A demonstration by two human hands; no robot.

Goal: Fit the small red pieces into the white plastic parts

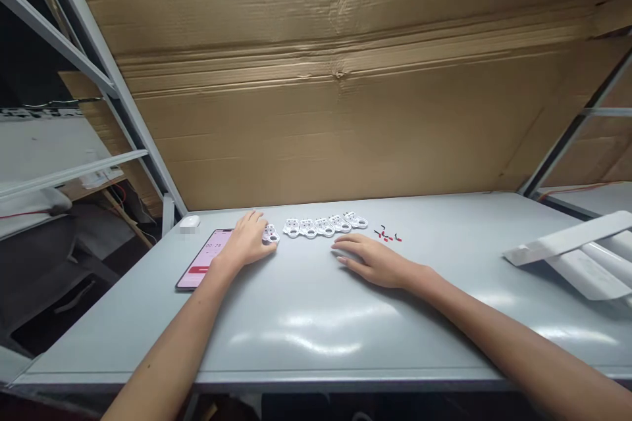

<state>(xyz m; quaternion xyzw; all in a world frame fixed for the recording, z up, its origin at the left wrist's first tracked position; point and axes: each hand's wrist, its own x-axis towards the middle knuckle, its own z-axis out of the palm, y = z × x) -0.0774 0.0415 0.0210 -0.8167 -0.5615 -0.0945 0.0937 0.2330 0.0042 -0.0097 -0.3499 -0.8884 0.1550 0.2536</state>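
Note:
My left hand (249, 238) lies palm down at the left, its fingers stretched out and thumb apart. Beside its thumb and partly under it is a white flat piece with a ring-shaped end (271, 234); whether the hand grips it I cannot see. To the right, several similar white ringed pieces (324, 227) lie in a row. My right hand (372, 260) rests on the table just below that row, fingers spread and holding nothing. Several small red and black parts (388, 235) are scattered beyond it. A phone (207, 260) with a timer on its screen lies partly behind my left wrist.
A small white case (189, 222) stands at the table's back left corner. White folded packaging (577, 253) lies at the right. A cardboard sheet (326, 131) walls off the back of the grey table (316, 335), with metal frame posts (113, 82) at the sides.

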